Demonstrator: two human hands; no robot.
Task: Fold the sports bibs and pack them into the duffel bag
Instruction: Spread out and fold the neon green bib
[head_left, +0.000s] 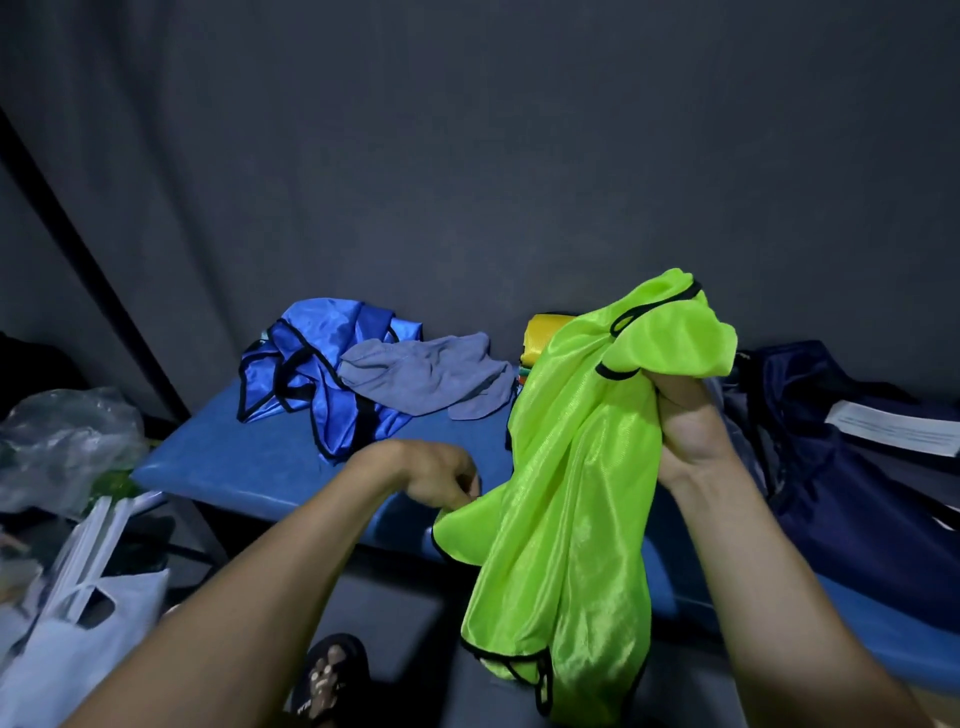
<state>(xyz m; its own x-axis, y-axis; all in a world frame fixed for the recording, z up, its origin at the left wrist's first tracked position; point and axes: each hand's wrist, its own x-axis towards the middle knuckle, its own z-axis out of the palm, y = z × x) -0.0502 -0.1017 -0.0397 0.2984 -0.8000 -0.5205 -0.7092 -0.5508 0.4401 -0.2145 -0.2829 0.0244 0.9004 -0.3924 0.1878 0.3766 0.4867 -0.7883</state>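
One green bib is held up at centre right, over the near edge of the blue padded bench; its lower half hangs free below. It is judged very light, limp and slippery, so a hold at the bound shoulder straps or hem corners is advised. Its mesh is shiny lime, edged in black binding. A navy duffel bag lies at right, a crumpled blue bib far left on the bench. The right hand is clenched around the bunched top. The left hand pinches the left hem edge, fingers curled.
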